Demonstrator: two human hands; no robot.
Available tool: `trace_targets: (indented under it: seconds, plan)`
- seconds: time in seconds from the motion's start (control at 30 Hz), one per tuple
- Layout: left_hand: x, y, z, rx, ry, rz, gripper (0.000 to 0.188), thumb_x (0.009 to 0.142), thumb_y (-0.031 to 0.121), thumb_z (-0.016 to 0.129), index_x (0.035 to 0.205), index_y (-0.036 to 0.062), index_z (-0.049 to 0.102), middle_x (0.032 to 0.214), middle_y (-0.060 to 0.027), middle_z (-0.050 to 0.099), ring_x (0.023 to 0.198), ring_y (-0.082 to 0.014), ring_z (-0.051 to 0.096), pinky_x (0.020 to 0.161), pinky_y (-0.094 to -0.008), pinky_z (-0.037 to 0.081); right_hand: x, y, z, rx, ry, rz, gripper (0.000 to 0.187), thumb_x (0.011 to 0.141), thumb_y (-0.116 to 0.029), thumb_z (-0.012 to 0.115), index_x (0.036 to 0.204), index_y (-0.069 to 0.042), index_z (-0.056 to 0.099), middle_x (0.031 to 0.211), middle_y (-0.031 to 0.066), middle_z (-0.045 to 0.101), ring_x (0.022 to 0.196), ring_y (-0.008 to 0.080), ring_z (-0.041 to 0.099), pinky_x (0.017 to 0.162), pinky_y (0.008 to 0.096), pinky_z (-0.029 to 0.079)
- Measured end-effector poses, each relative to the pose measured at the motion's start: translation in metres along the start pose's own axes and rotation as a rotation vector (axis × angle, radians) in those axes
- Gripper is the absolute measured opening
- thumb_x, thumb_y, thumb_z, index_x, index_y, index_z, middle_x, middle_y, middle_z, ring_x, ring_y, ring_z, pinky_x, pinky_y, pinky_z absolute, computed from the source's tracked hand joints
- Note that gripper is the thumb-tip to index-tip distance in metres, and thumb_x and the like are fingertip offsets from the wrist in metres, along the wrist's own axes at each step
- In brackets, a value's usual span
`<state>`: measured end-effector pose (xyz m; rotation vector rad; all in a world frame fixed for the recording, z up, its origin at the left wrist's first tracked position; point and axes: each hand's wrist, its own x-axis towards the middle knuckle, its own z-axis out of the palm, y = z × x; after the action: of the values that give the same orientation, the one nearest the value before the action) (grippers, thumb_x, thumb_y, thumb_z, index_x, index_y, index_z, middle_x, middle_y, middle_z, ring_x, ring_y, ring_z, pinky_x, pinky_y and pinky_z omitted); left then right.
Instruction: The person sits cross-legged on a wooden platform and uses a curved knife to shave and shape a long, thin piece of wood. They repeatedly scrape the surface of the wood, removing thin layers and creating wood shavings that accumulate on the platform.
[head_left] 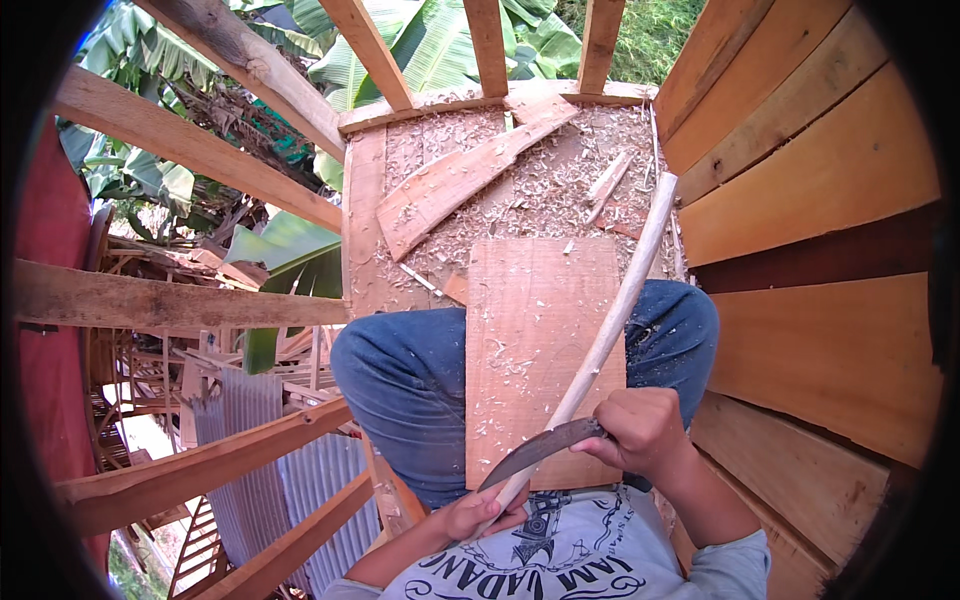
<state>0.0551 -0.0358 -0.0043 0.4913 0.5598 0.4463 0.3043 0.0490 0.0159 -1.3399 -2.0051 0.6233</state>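
A long, pale, slightly bent wooden stick slants from my belly up to the far right, over a flat board lying across my lap. My left hand is closed round the stick's near end. In my right hand is a knife with a dark curved blade, its handle hidden in the fist. The blade crosses the stick a little above my left hand, pointing left. Small shavings dot the board.
Curled shavings cover the plank floor before me. A broad cut piece of wood and a smaller offcut lie there. A plank wall stands close on the right; spaced railing bars run along the left, with corrugated sheets below.
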Motion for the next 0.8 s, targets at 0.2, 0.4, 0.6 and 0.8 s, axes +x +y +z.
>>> trace_targets:
  seconds: [0.2, 0.4, 0.6, 0.8]
  plan:
    - [-0.004, -0.008, -0.013, -0.037, -0.033, -0.059, 0.065, 0.08, 0.071, 0.053, 0.082, 0.0086, 0.035, 0.053, 0.0036, 0.038, 0.042, -0.0013, 0.032, 0.038, -0.0156, 0.02, -0.003, 0.011, 0.007, 0.058, 0.101, 0.13, 0.045, 0.082, -0.039, 0.068, 0.06, -0.004, 0.049, 0.053, 0.0115, 0.045, 0.045, 0.0294, 0.05, 0.041, 0.0361, 0.038]
    - [0.001, -0.005, -0.015, -0.059, -0.046, -0.075, 0.065, 0.079, 0.07, 0.054, 0.083, 0.008, 0.036, 0.052, 0.0039, 0.038, 0.042, -0.0015, 0.032, 0.038, -0.0162, 0.019, 0.006, 0.009, 0.007, 0.048, 0.103, 0.196, 0.042, 0.083, -0.036, 0.067, 0.061, -0.005, 0.05, 0.053, 0.0113, 0.046, 0.046, 0.0291, 0.053, 0.042, 0.0348, 0.039]
    - [0.0, -0.009, -0.018, -0.081, -0.061, -0.058, 0.064, 0.08, 0.068, 0.053, 0.084, 0.0068, 0.036, 0.053, 0.0041, 0.038, 0.042, -0.0017, 0.032, 0.038, -0.0169, 0.019, 0.012, 0.012, 0.007, 0.221, 0.051, 0.322, 0.038, 0.085, -0.035, 0.066, 0.063, -0.006, 0.055, 0.054, 0.0103, 0.049, 0.046, 0.0277, 0.054, 0.042, 0.0356, 0.041]
    - [-0.003, -0.008, -0.019, -0.05, -0.063, -0.05, 0.063, 0.081, 0.068, 0.053, 0.083, 0.0073, 0.035, 0.053, 0.0048, 0.036, 0.043, -0.0018, 0.034, 0.038, -0.0168, 0.019, 0.004, 0.011, 0.007, 0.058, 0.041, 0.035, 0.041, 0.084, -0.034, 0.067, 0.062, -0.003, 0.052, 0.053, 0.0121, 0.048, 0.046, 0.0296, 0.053, 0.042, 0.0364, 0.04]
